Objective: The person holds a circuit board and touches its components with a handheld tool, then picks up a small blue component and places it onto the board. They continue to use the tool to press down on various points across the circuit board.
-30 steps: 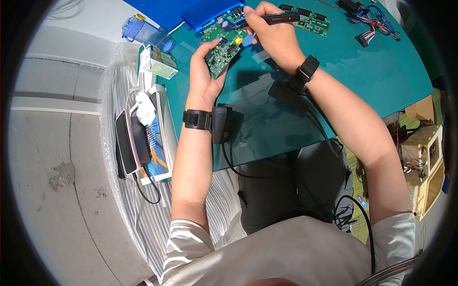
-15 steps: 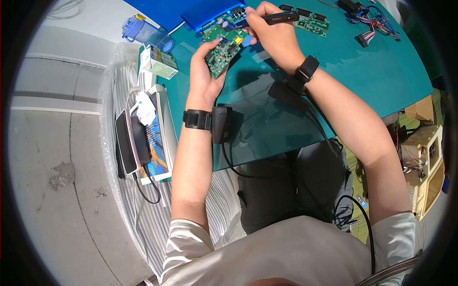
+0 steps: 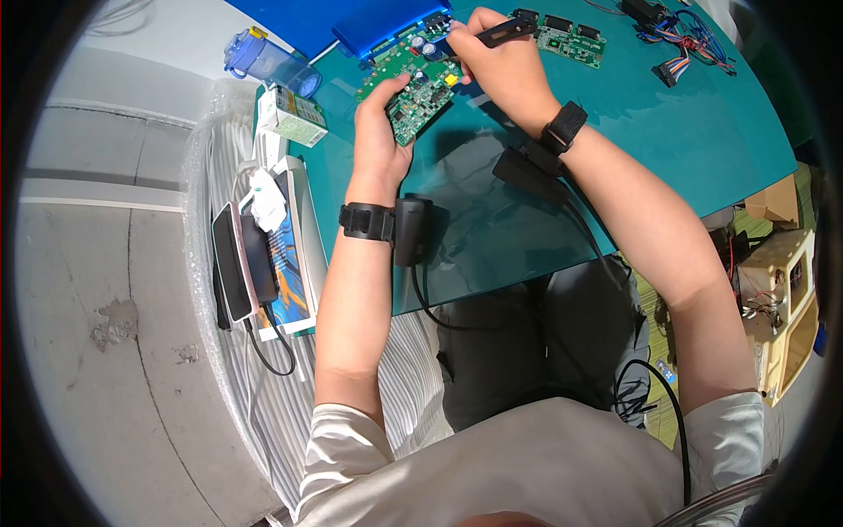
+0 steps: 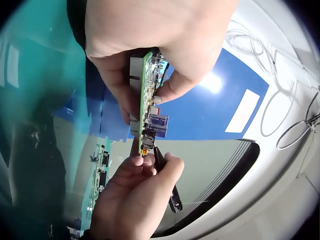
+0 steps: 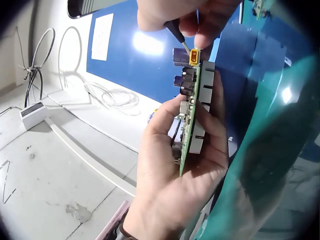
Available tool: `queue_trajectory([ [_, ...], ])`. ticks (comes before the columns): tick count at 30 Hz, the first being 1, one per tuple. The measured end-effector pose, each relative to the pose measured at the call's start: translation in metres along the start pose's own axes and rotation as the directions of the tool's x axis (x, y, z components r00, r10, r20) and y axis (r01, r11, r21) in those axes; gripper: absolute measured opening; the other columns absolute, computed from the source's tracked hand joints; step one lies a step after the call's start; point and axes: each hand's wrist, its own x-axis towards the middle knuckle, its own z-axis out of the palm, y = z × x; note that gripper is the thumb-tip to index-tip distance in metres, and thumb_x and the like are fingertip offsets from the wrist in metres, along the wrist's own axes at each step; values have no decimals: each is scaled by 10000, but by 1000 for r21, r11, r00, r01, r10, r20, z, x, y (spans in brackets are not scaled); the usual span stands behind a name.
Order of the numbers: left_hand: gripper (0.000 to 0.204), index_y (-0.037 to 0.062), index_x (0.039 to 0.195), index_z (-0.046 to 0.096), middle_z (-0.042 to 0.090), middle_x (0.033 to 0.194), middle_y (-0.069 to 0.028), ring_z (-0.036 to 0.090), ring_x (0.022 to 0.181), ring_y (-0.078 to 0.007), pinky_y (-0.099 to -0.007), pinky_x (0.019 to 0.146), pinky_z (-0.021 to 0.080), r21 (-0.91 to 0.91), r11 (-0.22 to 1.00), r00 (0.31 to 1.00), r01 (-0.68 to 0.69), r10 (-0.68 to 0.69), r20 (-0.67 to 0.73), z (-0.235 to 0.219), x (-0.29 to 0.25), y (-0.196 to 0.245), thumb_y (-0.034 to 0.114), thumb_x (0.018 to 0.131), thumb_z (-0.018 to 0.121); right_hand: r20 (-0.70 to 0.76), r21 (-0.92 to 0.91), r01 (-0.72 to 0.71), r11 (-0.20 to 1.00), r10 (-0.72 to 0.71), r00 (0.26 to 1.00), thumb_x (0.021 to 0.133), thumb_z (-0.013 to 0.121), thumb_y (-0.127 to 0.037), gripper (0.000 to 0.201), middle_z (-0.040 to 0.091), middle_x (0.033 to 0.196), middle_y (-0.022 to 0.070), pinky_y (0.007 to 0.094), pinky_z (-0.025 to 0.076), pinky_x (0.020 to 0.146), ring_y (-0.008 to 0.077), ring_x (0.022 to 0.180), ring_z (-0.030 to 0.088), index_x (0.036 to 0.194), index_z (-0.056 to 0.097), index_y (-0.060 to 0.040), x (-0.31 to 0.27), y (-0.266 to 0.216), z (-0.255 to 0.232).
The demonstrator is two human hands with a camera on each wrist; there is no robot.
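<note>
The left hand (image 3: pixel 379 132) grips a green circuit board (image 3: pixel 426 98) by its lower left side, thumb on the component face; in the left wrist view the board (image 4: pixel 146 90) is seen edge-on, with a grey part along its back. Between thumb and fingers, the right hand (image 3: pixel 514 75) holds a black pen-like tool (image 3: pixel 507 32). In the right wrist view the tool's tip (image 5: pixel 186 46) is beside a yellow connector (image 5: pixel 194 57) at the board's end, and the right fingertips are at that end. Purple-blue capacitors (image 5: pixel 180 56) stand near the connector.
A blue case (image 3: pixel 378 26) lies beyond the board. A second green board (image 3: pixel 571 44) and coloured wires (image 3: pixel 689 48) are at the back right. A blue bottle (image 3: pixel 274 63) and a small carton (image 3: pixel 294 116) stand left on the green mat (image 3: pixel 544 250).
The held board has turned to show more of its component face, and the left hand has shifted slightly right. The tool in the right hand has changed angle and moved slightly left.
</note>
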Motion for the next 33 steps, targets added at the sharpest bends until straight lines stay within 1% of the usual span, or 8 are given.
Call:
queue_trajectory([
  [1, 197, 59, 1027, 648, 712, 983, -55, 712, 874, -185, -298, 761, 565, 15, 1000, 1000, -14, 14, 6, -2, 2, -2, 150, 870, 726, 0, 0, 0, 1000, 0, 1000, 956, 637, -130, 242, 535, 618, 3, 261, 424, 501, 75, 539, 515, 766, 508, -53, 0, 1, -1],
  [3, 200, 46, 1039, 651, 713, 991, -64, 715, 878, -188, -301, 769, 570, 23, 999, 1000, -29, 29, 9, -5, 6, -5, 147, 878, 716, 37, -62, -25, 998, 28, 999, 997, 581, -195, 250, 588, 661, 25, 265, 460, 552, 98, 624, 605, 803, 559, -39, 1, 5, -4],
  [4, 205, 33, 1050, 655, 715, 999, -72, 719, 882, -190, -303, 777, 575, 32, 999, 999, -45, 44, 12, -6, 7, -6, 144, 886, 706, 38, -62, -26, 998, 28, 999, 997, 581, -195, 250, 588, 661, 25, 265, 460, 552, 98, 624, 605, 803, 559, -39, 3, 10, -5],
  [6, 204, 23, 1057, 657, 715, 1003, -82, 722, 882, -195, -311, 782, 583, 40, 997, 998, -68, 67, 19, -8, 8, -9, 136, 892, 696, -18, -284, 93, 954, -103, 995, 916, 689, -271, 302, 609, 645, 46, 307, 464, 586, 132, 590, 563, 753, 582, -40, 8, 19, -6],
  [9, 196, 6, 1063, 659, 714, 1007, -99, 726, 878, -204, -327, 781, 597, 58, 992, 994, -109, 108, 22, -8, 9, -11, 116, 902, 678, -50, -253, 95, 963, -110, 993, 889, 670, -276, 311, 556, 610, 63, 354, 430, 573, 175, 560, 512, 736, 565, -26, 4, 16, -3],
  [12, 188, -3, 1063, 656, 712, 1008, -107, 727, 874, -209, -339, 770, 607, 77, 987, 990, -144, 142, 20, -5, 6, -11, 93, 902, 670, -30, -299, 124, 946, -139, 990, 894, 674, -280, 314, 560, 615, 70, 355, 442, 581, 192, 565, 523, 750, 572, -21, 5, 17, -4],
  [21, 206, -10, 1099, 624, 707, 1039, -114, 725, 894, -213, -350, 785, 618, 49, 982, 982, -181, 178, 58, -2, 5, -10, 25, 899, 660, 15, -267, 107, 958, -107, 994, 890, 676, -283, 315, 579, 627, 99, 369, 459, 587, 228, 572, 556, 762, 577, -14, 9, 28, -7],
  [33, 207, -12, 1100, 618, 704, 1039, -118, 725, 895, -215, -352, 785, 620, 56, 982, 983, -180, 178, 47, 0, 3, -10, 19, 900, 661, 25, -208, 43, 977, -39, 999, 900, 655, -239, 265, 594, 648, 73, 328, 510, 551, 167, 562, 633, 785, 587, -10, 6, 20, -6],
])
